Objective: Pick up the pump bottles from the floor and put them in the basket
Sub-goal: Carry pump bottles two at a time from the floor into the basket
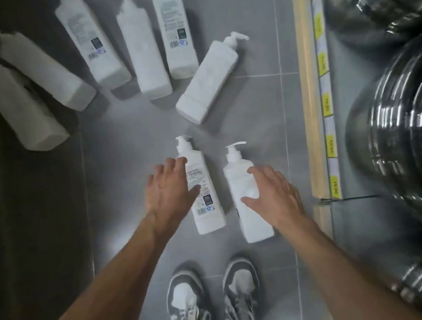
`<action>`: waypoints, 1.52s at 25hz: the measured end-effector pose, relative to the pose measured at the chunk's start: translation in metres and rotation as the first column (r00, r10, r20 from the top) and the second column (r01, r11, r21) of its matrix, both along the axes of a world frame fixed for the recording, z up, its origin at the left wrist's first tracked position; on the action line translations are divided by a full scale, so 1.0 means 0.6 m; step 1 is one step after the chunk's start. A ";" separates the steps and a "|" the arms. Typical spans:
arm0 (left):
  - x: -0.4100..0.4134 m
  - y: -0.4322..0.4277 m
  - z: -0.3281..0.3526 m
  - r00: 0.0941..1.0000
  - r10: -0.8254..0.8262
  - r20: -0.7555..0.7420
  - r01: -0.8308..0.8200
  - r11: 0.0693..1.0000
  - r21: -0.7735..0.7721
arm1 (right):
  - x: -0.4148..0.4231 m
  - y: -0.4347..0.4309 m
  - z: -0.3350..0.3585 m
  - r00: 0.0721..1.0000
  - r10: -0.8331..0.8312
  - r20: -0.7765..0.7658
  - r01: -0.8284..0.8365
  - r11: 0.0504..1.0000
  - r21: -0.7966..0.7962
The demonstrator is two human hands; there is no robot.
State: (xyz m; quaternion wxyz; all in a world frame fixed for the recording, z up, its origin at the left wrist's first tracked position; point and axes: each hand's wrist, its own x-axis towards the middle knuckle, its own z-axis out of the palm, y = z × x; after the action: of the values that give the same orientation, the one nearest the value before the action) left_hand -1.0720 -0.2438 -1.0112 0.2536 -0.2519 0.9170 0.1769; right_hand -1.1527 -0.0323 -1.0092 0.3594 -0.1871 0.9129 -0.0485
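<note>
The left hand [169, 188] is over the bottle with the printed label [208, 218], fingers spread wide; the right hand [274, 194] is over the plain bottle [253, 220], fingers spread too; neither hand is curled round its bottle, and I cannot tell if they touch; both bottles lie side by side on the grey floor [124, 148], pumps pointing away, just ahead of a pair of grey and white shoes [187, 304]; farther off four more bottles [144, 54] lie in a fan; two blurry bottles [44, 71] lie on a dark patch [26, 207] at the left; on the right a pale wooden shelf edge [309, 96] with yellow tags [322, 63] runs near the plain bottle; behind it sit shiny metal pots [412, 137] in stacks; the bottles are white all over, so what is inside them does not show
</note>
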 end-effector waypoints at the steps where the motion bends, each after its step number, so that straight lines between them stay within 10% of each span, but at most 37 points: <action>1: 0.003 0.013 -0.032 0.986 0.166 -0.002 -0.166 0.984 0.058 | 0.009 0.002 -0.027 0.999 -0.048 -0.005 0.048 0.999 -0.003; 5: 0.012 0.063 -0.125 0.732 0.673 0.102 -0.672 0.690 0.269 | 0.040 0.000 -0.095 0.947 -0.321 -0.019 0.319 0.944 -0.084; 11: -0.002 0.096 -0.164 0.552 0.816 0.170 -0.824 0.505 0.256 | 0.060 -0.007 -0.135 0.875 -0.483 0.032 0.484 0.873 -0.056; 29: -0.011 0.086 -0.103 0.585 0.804 0.105 -0.801 0.553 0.230 | 0.061 -0.048 -0.091 0.862 -0.508 -0.002 0.507 0.860 0.054; 38: -0.008 0.036 0.348 0.629 0.778 0.007 -0.752 0.606 0.258 | 0.028 -0.087 0.334 0.885 -0.465 -0.017 0.462 0.883 -0.085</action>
State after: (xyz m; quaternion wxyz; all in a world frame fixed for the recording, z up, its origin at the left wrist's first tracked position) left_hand -1.0768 -0.2225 -0.8023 0.1327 -0.5780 0.7049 0.3892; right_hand -1.1361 -0.0846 -0.8086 0.3128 0.0215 0.9351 -0.1653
